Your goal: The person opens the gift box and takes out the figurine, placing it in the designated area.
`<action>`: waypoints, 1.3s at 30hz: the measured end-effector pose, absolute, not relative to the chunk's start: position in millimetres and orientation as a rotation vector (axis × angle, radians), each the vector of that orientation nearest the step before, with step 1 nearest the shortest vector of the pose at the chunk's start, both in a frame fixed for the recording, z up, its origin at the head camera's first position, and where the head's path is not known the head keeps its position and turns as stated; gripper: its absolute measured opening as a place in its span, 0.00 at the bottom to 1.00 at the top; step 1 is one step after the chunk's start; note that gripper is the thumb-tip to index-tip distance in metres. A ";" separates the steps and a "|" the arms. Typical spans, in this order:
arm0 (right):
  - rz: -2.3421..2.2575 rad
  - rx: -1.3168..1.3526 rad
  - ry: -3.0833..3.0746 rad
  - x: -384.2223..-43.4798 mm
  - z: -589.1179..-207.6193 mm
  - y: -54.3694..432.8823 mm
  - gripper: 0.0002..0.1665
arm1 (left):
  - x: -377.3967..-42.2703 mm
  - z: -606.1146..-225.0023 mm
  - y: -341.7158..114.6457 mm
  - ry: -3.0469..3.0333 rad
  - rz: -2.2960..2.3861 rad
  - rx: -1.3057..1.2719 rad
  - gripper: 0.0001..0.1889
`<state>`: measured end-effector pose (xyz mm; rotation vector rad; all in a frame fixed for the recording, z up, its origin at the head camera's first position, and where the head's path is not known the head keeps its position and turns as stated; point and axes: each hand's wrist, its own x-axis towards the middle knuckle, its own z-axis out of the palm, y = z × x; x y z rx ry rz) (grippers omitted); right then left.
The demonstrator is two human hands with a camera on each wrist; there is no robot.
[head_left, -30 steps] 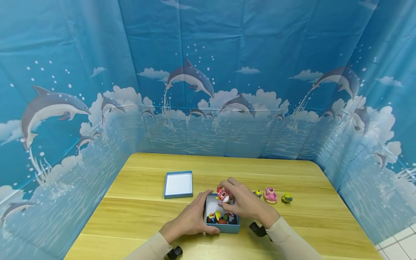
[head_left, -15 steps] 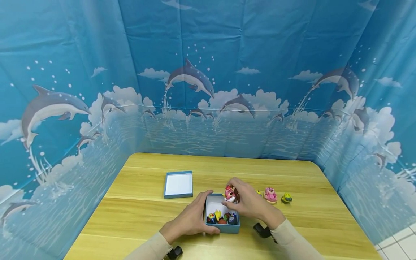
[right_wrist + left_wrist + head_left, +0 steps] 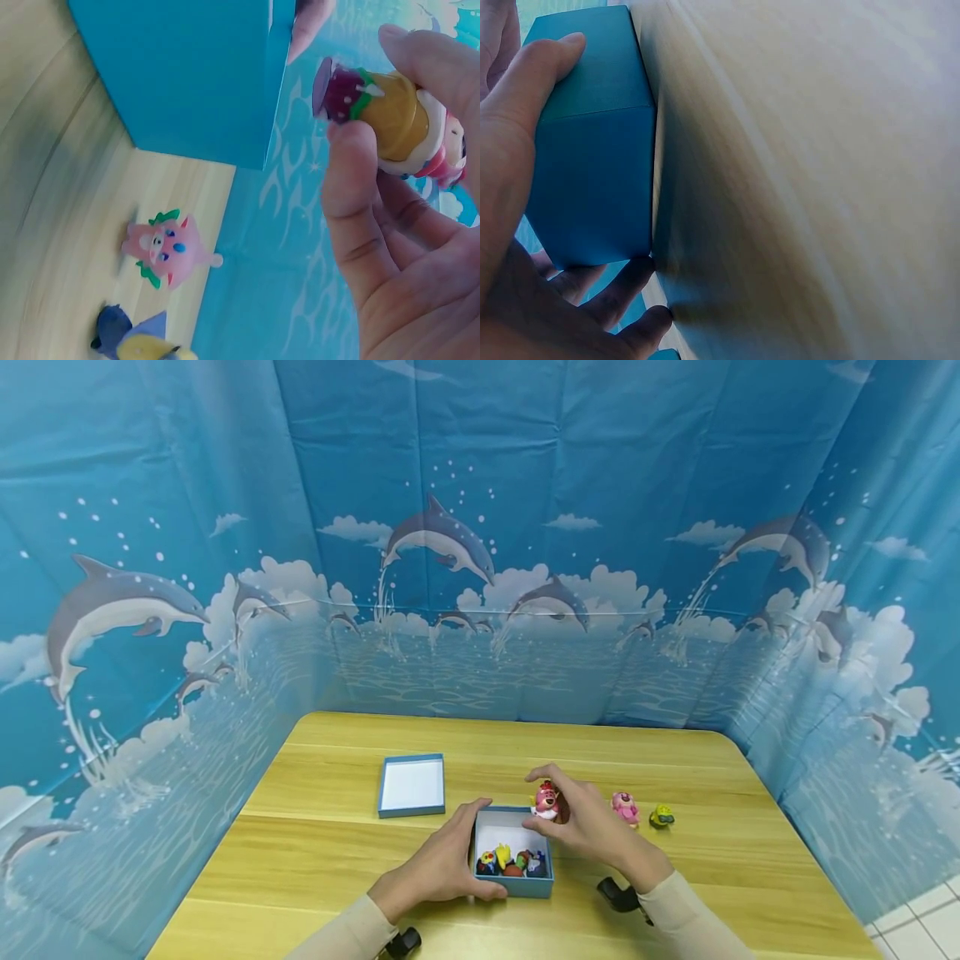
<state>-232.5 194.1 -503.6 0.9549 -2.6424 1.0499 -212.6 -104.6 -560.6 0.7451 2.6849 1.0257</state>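
My left hand grips the small blue box at its left side, with the thumb on the near wall. In the left wrist view the thumb and fingers of that hand lie round the blue box. Several small colourful figurines lie along the near side inside it. Just beyond the box's far right corner my right hand holds a pink-faced figurine with a red top. In the right wrist view, this figurine has a yellow body and dotted purple base, pinched between thumb and fingers.
A blue-rimmed box lid lies with its white inside up, back left. On the wooden table, right of my right hand, stand a pink figurine and a yellow-green one. In the right wrist view a yellow-and-blue figurine is partly cut off.
My right hand has moved right with the figurine, from over the box to past its far right corner. It now hides a yellow figurine seen before. My left hand and the box stayed put.
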 end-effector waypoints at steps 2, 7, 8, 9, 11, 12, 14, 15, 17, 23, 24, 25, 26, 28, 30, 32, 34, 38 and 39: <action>1.049 0.953 -2.636 -232.1 -503.5 196.4 0.30 | -212.6 -561.0 -104.9 2.685 1.026 0.745 0.73; 1.061 0.924 -2.620 -231.7 -504.2 202.0 0.24 | -212.9 -561.5 -104.9 2.687 1.030 0.744 0.73; 1.061 0.911 -2.627 -231.3 -504.2 203.4 0.23 | -212.9 -561.6 -104.8 2.688 1.030 0.743 0.73; 1.063 0.895 -2.639 -230.9 -504.0 204.8 0.23 | -212.9 -561.7 -104.8 2.688 1.032 0.742 0.73; 1.067 0.867 -2.664 -229.6 -503.1 207.7 0.22 | -212.9 -562.2 -104.8 2.688 1.033 0.740 0.73; 1.071 0.856 -2.676 -228.8 -502.6 209.3 0.22 | -212.9 -562.5 -104.8 2.687 1.033 0.739 0.73; 1.069 0.836 -2.696 -227.1 -501.5 212.6 0.21 | -213.1 -563.0 -104.9 2.685 1.035 0.738 0.73; 1.072 0.830 -2.705 -226.4 -500.9 214.2 0.21 | -213.1 -563.2 -104.9 2.683 1.038 0.739 0.73; 1.060 0.819 -2.723 -225.0 -500.2 217.6 0.21 | -213.1 -563.4 -105.0 2.682 1.040 0.741 0.73; 1.090 0.820 -2.758 -222.9 -501.4 227.6 0.20 | -212.8 -562.6 -104.7 2.695 1.032 0.744 0.74; 1.102 0.825 -2.762 -222.8 -502.2 229.1 0.21 | -212.8 -562.7 -104.7 2.697 1.029 0.742 0.74; 1.108 0.833 -2.766 -222.7 -503.1 230.5 0.21 | -212.8 -562.9 -104.7 2.697 1.027 0.742 0.74; 1.106 0.840 -2.768 -222.7 -504.2 231.9 0.21 | -212.8 -563.1 -104.7 2.698 1.024 0.742 0.74; 1.094 0.854 -2.771 -222.8 -506.7 234.1 0.22 | -212.9 -563.8 -104.8 2.695 1.027 0.741 0.74; 1.080 0.858 -2.776 -222.7 -508.9 235.6 0.23 | -212.9 -564.4 -105.0 2.696 1.027 0.742 0.74; 1.064 0.849 -2.786 -222.5 -510.7 236.6 0.25 | -212.9 -564.7 -105.1 2.694 1.029 0.742 0.74; 1.060 0.824 -2.809 -222.1 -512.0 237.1 0.28 | -213.0 -564.5 -105.1 2.693 1.030 0.742 0.74; 1.086 0.761 -2.867 -221.1 -514.6 238.0 0.29 | -212.8 -563.5 -105.0 2.695 1.026 0.748 0.74; 1.089 0.751 -2.877 -221.0 -515.6 238.3 0.28 | -212.8 -563.3 -105.0 2.695 1.027 0.749 0.74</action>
